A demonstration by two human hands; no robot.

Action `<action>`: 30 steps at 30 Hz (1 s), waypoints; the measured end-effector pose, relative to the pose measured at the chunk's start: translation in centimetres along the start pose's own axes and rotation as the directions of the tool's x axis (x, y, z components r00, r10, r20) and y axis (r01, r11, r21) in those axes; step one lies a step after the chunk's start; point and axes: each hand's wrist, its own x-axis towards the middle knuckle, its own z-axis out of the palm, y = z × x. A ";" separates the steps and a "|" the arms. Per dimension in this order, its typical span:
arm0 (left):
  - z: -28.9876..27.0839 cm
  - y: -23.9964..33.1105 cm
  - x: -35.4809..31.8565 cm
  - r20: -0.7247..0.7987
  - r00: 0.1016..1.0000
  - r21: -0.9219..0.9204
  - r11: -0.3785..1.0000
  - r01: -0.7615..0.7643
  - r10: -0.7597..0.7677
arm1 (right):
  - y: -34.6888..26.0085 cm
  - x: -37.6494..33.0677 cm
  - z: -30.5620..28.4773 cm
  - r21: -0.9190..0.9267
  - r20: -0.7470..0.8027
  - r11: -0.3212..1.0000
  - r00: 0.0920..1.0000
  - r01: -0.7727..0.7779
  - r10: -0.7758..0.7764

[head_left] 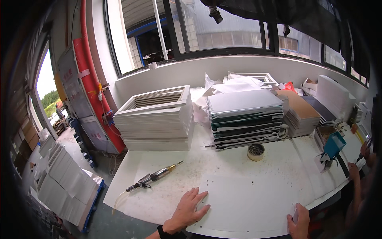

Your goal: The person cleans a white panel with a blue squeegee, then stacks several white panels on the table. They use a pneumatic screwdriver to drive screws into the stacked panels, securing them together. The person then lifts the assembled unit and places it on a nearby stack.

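A flat white panel (248, 205) with small dark screws set along its edges lies at the table's near side. On its left edge rests my left hand (189, 209), fingers spread and holding nothing; a black band circles the wrist. My right hand (299, 223) is closed at the panel's right edge, its fingers curled there and partly hidden. Left of the panel lies a pneumatic screwdriver (155, 176) with a hose, its bit pointing away to the right. A round tub of small screws (255, 152) stands beyond the panel.
Behind stand a stack of white frames (153, 129), a pile of white and dark sheets (246, 101) and a brown-topped stack (300, 109). A teal holder (334, 145) is at right, near another person's hand (354, 172). White stacks (69, 187) occupy a blue pallet on the floor.
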 end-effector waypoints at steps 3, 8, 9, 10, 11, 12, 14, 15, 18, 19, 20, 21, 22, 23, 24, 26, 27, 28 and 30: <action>1.2 1.9 0.3 0.021 0.996 -0.054 0.995 -0.086 0.087 | -0.4 -4.6 -1.3 0.057 -0.034 0.952 0.953 -0.300 0.302; 3.5 4.3 0.4 0.060 0.991 -0.304 0.948 -0.096 0.119 | 1.4 -7.4 -2.5 0.413 0.238 0.624 0.740 -0.664 0.630; 3.9 5.5 0.6 0.055 0.991 -0.385 0.919 -0.089 0.119 | 2.3 -8.3 -2.1 0.448 0.252 0.555 0.694 -0.701 0.674; 4.0 6.2 0.7 0.054 0.991 -0.463 0.882 -0.086 0.125 | 3.2 -9.0 -1.9 0.485 0.262 0.479 0.644 -0.732 0.718; 4.5 6.8 0.9 0.074 0.986 -0.488 0.868 -0.093 0.148 | 3.9 -9.2 -1.8 0.501 0.258 0.468 0.642 -0.728 0.722; 5.1 7.0 0.9 0.071 0.990 -0.554 0.830 -0.064 0.123 | 4.8 -11.0 -1.8 0.492 0.236 0.444 0.605 -0.749 0.760; 4.5 5.9 0.9 0.128 0.992 -0.662 0.745 0.081 0.006 | 7.4 -10.4 2.2 0.716 0.220 0.296 0.606 -0.633 0.765; 5.3 4.7 0.8 0.144 0.988 -0.701 0.699 0.142 -0.056 | 6.3 -9.6 2.7 0.685 0.237 0.338 0.636 -0.645 0.734; 4.4 6.2 1.5 0.244 0.969 -0.846 0.479 0.236 -0.047 | 6.5 -10.1 4.2 0.705 0.209 0.323 0.620 -0.631 0.756; 4.6 6.7 1.2 0.262 0.964 -0.822 0.512 0.250 -0.051 | 6.5 -11.6 4.6 0.723 0.182 0.305 0.596 -0.620 0.782; 4.4 7.0 1.0 0.249 0.966 -0.797 0.552 0.246 -0.070 | 6.6 -11.9 5.1 0.749 0.161 0.297 0.597 -0.592 0.786; 4.4 7.3 0.9 0.254 0.964 -0.784 0.568 0.251 -0.075 | 6.5 -12.3 4.8 0.764 0.160 0.270 0.578 -0.586 0.800; 4.5 7.6 0.7 0.258 0.963 -0.768 0.589 0.253 -0.078 | 6.3 -12.9 4.5 0.783 0.160 0.240 0.558 -0.574 0.814; 4.7 8.0 0.5 0.263 0.962 -0.751 0.609 0.255 -0.079 | 6.1 -13.7 4.1 0.801 0.158 0.210 0.537 -0.560 0.829; 4.9 8.3 0.4 0.253 0.965 -0.767 0.595 0.242 -0.066 | 6.0 -14.2 3.8 0.798 0.148 0.217 0.531 -0.563 0.834; 5.4 9.1 0.0 0.238 0.970 -0.798 0.561 0.220 -0.042 | 5.9 -15.6 2.9 0.788 0.125 0.230 0.514 -0.571 0.848; 5.7 9.4 -0.1 0.248 0.969 -0.814 0.541 0.211 -0.005 | 6.0 -16.8 2.7 0.797 0.106 0.232 0.507 -0.558 0.855; 5.9 10.2 -0.5 0.241 0.970 -0.841 0.503 0.199 0.019 | 6.0 -18.0 2.5 0.806 0.086 0.233 0.497 -0.545 0.863; 5.9 12.0 -1.2 0.219 0.975 -0.888 0.423 0.179 0.047 | 5.4 -19.1 1.0 0.835 0.094 0.203 0.497 -0.512 0.863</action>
